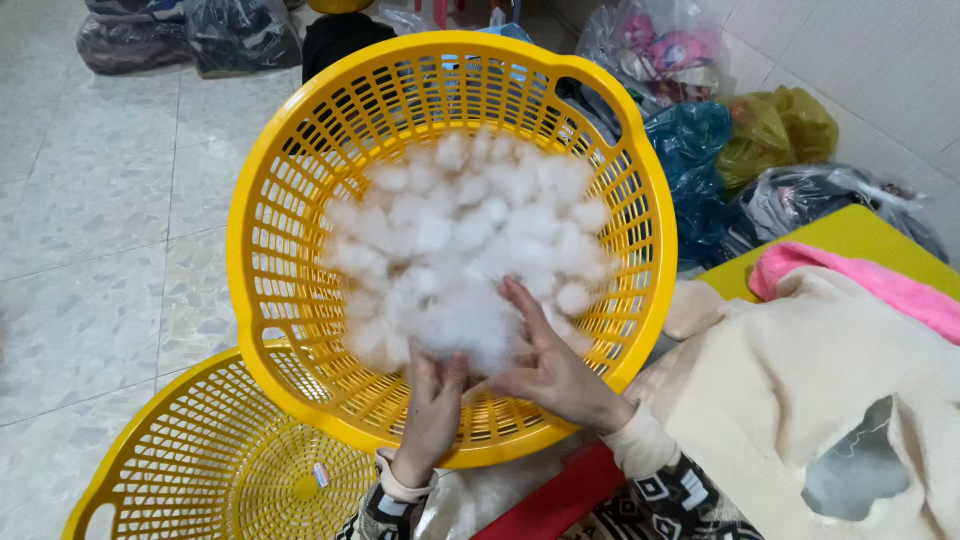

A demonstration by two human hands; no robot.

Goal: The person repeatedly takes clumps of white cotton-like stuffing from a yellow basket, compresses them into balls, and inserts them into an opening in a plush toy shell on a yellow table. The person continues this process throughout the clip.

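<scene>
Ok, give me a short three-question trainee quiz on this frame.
1. True or false: both hands are in the white stuffing inside the upper yellow basket.
2. What lies in the lower yellow basket? A) stuffing B) nothing visible C) pink cloth
3. Which hand lies palm-down with fingers spread?

Key
1. True: the left hand and right hand both touch the fluff.
2. B
3. The right hand.
</scene>
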